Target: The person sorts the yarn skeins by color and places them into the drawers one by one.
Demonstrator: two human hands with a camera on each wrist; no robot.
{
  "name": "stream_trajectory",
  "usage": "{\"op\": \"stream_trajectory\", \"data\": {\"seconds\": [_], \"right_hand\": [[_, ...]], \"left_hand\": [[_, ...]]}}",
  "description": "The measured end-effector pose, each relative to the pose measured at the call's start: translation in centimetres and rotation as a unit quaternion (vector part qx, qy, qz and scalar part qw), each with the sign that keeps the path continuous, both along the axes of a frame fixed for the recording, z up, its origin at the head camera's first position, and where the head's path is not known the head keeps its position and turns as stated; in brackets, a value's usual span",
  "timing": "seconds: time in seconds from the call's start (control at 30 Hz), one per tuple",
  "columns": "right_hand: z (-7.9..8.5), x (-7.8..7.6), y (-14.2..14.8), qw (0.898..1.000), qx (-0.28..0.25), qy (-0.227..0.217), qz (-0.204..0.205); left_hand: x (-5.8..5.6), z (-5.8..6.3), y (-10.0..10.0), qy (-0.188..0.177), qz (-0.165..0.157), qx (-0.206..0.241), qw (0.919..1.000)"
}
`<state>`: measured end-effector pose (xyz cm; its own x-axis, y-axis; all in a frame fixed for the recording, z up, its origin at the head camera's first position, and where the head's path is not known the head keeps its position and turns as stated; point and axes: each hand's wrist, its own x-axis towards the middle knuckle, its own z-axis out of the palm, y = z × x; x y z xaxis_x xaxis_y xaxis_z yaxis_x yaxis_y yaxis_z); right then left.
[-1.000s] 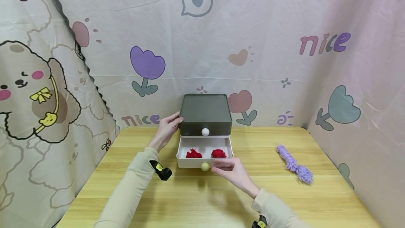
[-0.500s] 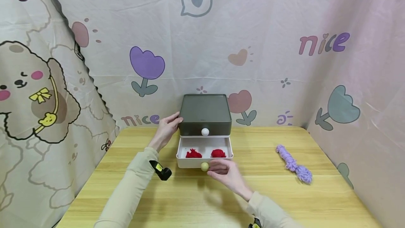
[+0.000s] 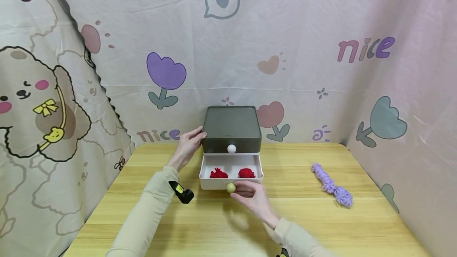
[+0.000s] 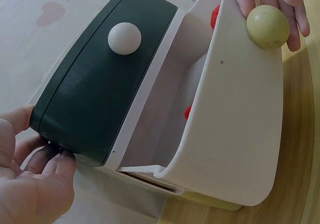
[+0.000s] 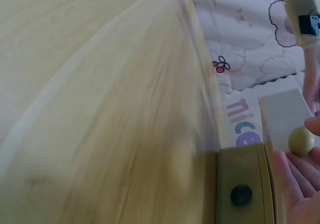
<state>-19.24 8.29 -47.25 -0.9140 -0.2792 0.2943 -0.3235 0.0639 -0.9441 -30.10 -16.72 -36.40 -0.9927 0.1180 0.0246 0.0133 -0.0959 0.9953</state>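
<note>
A small drawer box stands against the back cloth, its dark green top drawer [image 3: 232, 145] closed, with a white knob [image 4: 124, 38]. Below it the white drawer [image 3: 210, 184] is pulled out, and two red fuzzy pieces, one on the left [image 3: 218, 173] and one on the right [image 3: 246, 173], lie inside. My left hand [image 3: 187, 146] holds the box's left side, thumb at the front edge. My right hand [image 3: 255, 199] is at the yellow-green knob [image 3: 231, 188] of the white drawer, fingers fairly straight beside it and thumb apart from them.
A twisted hank of lilac yarn [image 3: 332, 185] lies on the wooden table [image 3: 303, 225] to the right. An olive bottom drawer [image 5: 240, 169] with a dark knob [image 5: 241, 195] shows in the right wrist view. Patterned cloth [image 3: 228, 50] hangs behind and at both sides.
My right hand has moved left along the white drawer's front, its fingers coming to the yellow-green knob. The left hand, the box and the red pieces stay where they were.
</note>
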Motion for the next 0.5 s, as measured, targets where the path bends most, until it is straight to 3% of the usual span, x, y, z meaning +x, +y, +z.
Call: {"op": "stream_trajectory", "data": {"seconds": [0.2,0.5], "right_hand": [[-0.13,0.17,-0.58,0.999,-0.009,0.0,-0.035],[-0.45,0.18,-0.99,0.997,-0.008,0.046,-0.066]], "left_hand": [[-0.1,-0.09,0.02,0.001,-0.001,-0.002,1.0],[-0.08,-0.06,0.01,0.001,0.0,0.002,1.0]]}}
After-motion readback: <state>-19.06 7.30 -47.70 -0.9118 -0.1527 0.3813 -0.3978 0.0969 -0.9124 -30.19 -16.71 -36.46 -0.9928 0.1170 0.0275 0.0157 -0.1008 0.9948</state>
